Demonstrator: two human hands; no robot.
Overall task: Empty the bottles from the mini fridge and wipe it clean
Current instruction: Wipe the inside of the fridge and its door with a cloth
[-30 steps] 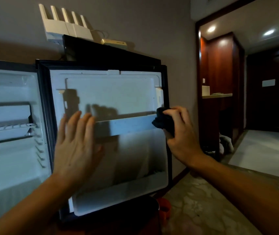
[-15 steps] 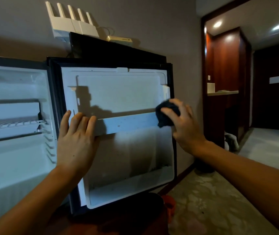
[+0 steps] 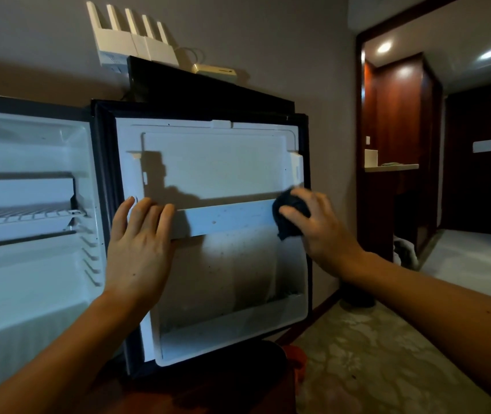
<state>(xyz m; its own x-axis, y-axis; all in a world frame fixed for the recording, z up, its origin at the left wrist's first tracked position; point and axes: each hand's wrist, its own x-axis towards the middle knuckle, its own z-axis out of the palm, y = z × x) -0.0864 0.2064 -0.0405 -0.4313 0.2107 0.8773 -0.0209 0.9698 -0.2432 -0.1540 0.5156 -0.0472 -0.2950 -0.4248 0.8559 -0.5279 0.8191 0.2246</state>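
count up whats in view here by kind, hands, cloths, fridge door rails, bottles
hands: 2, left hand flat on the door, right hand gripping the cloth
cloths: 1, dark cloth at the rail's right end
door rails: 1, white rail across the door
bottles: 0 in view
total: 4

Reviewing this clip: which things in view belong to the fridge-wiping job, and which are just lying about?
Part of the job:
dark cloth in the right hand
door shelf rail
fridge door, steadied by the left hand
fridge interior

Just lying about:
white routers
beige box
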